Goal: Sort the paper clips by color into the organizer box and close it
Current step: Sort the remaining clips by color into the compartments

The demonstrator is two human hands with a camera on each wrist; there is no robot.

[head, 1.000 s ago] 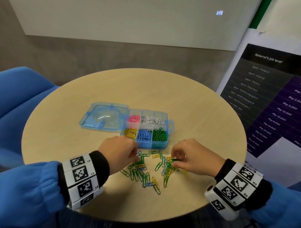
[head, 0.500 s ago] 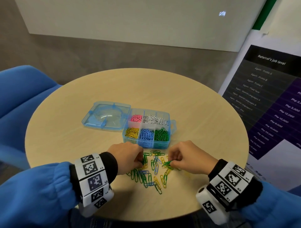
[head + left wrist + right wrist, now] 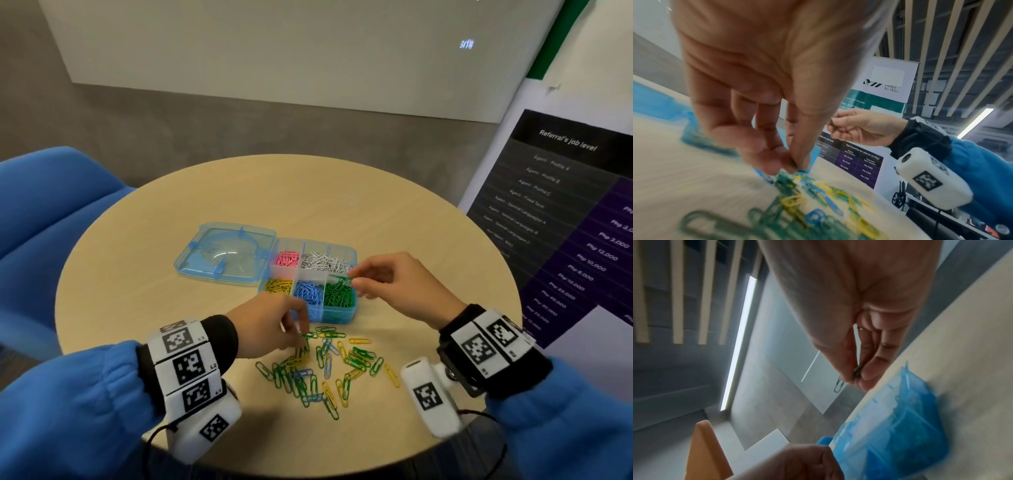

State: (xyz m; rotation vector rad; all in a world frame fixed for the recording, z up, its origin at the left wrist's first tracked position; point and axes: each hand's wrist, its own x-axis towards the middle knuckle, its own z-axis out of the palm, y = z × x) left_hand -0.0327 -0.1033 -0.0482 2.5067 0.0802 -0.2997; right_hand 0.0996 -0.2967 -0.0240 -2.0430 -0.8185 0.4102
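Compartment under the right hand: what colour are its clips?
Green clips, below the right hand; head view shows it best.

Loose clips (image 3: 797,203) blurred; poster (image 3: 565,212) cut by right edge.

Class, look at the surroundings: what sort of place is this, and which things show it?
Probably an office lounge or meeting corner: a round pale wooden table, a blue upholstered chair and a staff referral banner listing job levels.
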